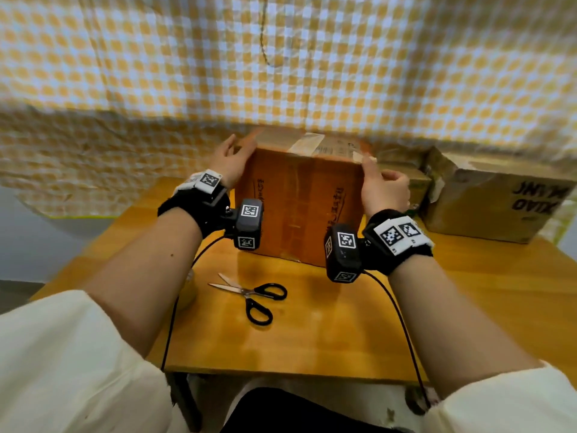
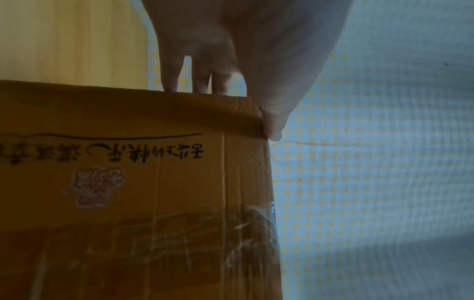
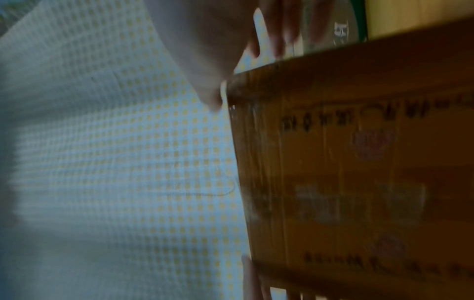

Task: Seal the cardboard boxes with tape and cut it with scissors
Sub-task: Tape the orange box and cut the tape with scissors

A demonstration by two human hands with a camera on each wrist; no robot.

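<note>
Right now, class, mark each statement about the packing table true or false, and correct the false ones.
1. Both hands hold the orange cardboard box. True.
2. The left hand holds the scissors. False: they lie on the wooden table, blades apart.
3. A second cardboard box sits right of the orange one. True.
4. The right hand pulls tape from a roll. False: it grips the box's right edge.
</note>
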